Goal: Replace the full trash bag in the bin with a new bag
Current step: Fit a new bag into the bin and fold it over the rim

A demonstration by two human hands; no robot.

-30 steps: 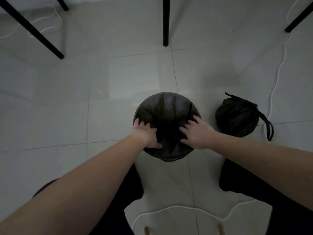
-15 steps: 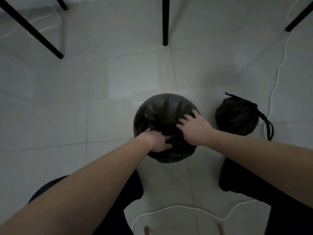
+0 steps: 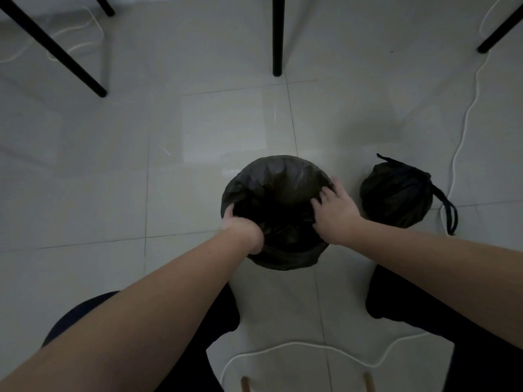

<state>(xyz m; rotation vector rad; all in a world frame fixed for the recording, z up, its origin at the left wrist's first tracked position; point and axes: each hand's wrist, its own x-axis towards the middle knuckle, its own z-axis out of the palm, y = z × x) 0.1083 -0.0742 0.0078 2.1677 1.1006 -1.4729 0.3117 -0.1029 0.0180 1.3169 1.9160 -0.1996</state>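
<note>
A round bin [image 3: 283, 260] stands on the tiled floor, lined with a new black bag [image 3: 271, 171] whose edge folds over the rim. My left hand [image 3: 240, 230] reaches down inside the bin at its near left side; its fingers are hidden in the dark bag. My right hand [image 3: 334, 210] lies on the right rim with fingers spread, pressing the bag against it. The full black trash bag [image 3: 396, 196], tied shut with drawstring loops, sits on the floor just right of the bin.
Black furniture legs [image 3: 277, 38] stand on the floor beyond the bin, with others at far left and far right. A white cable [image 3: 464, 123] runs down the right side, and another curves across the floor near my legs.
My left hand has gone from the near rim down into the bin. My right hand has slid outward to the right rim. The bag's inside looks more opened out.
</note>
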